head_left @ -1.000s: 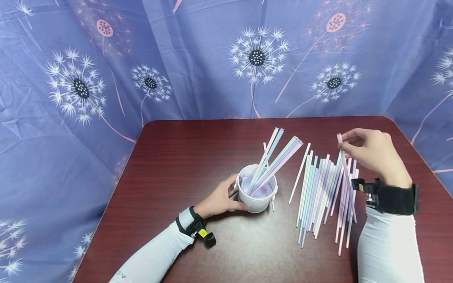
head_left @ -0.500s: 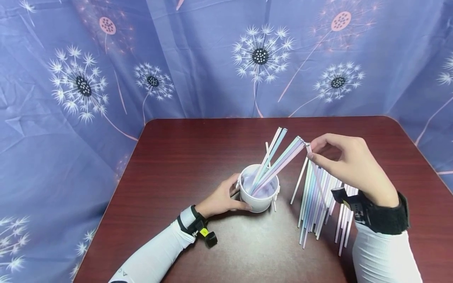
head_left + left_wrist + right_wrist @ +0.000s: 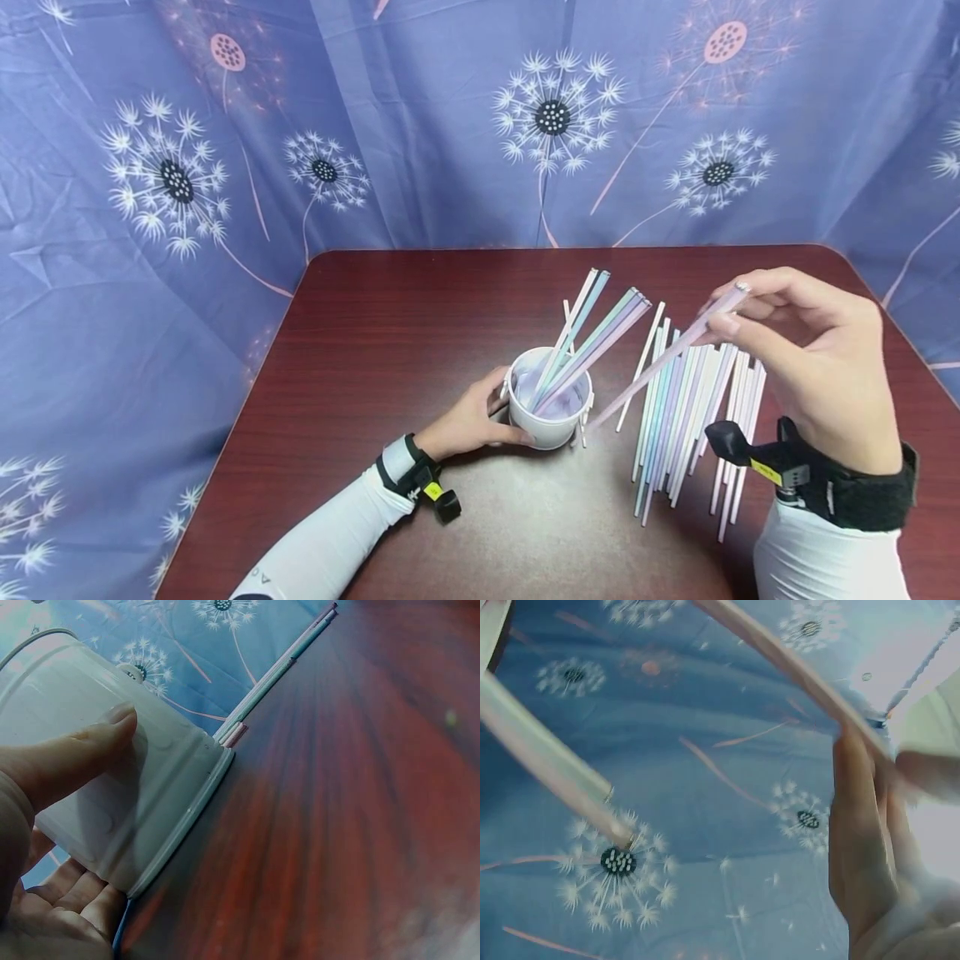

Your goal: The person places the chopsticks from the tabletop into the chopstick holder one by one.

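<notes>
A small white pail (image 3: 550, 432) stands on the table, and my left hand (image 3: 467, 422) grips its side. In the left wrist view the thumb lies across the pail wall (image 3: 169, 787) with the fingers beneath. Several pastel straws (image 3: 596, 350) lean out of the pail toward the upper right. My right hand (image 3: 825, 358) pinches one pale pink-purple straw (image 3: 660, 362) near its upper end, above the table. That straw slants down to the left, its lower end near the pail's right side. In the right wrist view the held straw (image 3: 780, 656) runs up from the fingertips.
Loose straws (image 3: 675, 425) in white, blue, green, purple and pink lie side by side on the dark red table (image 3: 390, 325), right of the pail. A blue dandelion-print cloth (image 3: 435, 125) hangs behind and beside the table.
My right hand has moved left from the straw pile, then back right. The held straw has swung from nearly upright to a slant, lower end toward the pail. My left hand keeps its hold.
</notes>
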Tool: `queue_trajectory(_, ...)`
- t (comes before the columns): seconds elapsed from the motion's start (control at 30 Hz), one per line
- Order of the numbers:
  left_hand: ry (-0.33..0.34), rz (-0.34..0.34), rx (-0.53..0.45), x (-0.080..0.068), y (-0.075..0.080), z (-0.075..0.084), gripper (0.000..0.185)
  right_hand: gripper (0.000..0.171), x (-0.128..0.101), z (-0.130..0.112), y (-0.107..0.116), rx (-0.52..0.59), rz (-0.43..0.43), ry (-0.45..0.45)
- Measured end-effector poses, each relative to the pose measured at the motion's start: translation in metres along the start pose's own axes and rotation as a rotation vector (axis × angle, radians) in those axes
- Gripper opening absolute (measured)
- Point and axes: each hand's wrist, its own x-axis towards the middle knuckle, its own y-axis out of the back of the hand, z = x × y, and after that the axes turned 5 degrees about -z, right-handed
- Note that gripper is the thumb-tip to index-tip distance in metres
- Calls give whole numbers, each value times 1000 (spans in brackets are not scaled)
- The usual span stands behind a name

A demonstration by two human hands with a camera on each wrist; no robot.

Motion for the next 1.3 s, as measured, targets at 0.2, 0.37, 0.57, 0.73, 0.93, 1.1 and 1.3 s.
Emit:
queue_trajectory(0.2,-7,-4,-8,0,0,2,87,23,2,0,-2,174,105,58)
queue_trajectory(0.37,-11,-1,-11,1,0,-5,88,21,4,2,1,154,165,71)
queue_trajectory(0.57,-22,7,0,4,1,-24,92,20,4,2,2,-33,63,-66)
queue_trajectory(0.73,-20,5,-12,3,2,-19,91,19,4,-1,0,-421,-65,-341)
queue_trajectory(0.93,2,8,-29,0,0,3,88,14,3,8,1,-682,-220,-530)
queue_trajectory(1.1,0,1,-30,0,0,3,87,8,3,19,4,-930,-280,-527)
queue_trajectory(1.3,-4,2,-19,0,0,4,87,9,6,32,8,-1086,-215,-453)
